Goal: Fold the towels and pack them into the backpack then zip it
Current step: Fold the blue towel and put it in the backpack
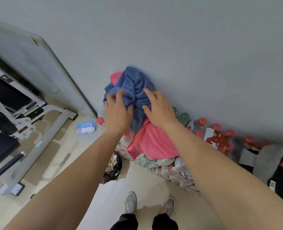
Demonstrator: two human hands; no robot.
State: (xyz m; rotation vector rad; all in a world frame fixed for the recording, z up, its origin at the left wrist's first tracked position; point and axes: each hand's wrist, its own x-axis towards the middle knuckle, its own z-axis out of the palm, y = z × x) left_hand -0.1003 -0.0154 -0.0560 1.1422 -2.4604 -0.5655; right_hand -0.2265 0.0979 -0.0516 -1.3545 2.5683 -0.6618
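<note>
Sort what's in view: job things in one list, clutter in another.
Job: blue towel, pink cloth under it, left hand, right hand.

Lying about: wet-wipes pack, red-capped bottles, green-capped bottles, black plastic bag, white metal frame.

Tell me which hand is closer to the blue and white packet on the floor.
Left. The left hand, on the blue towel, is up and right of the packet; the right hand is farther right.
</note>
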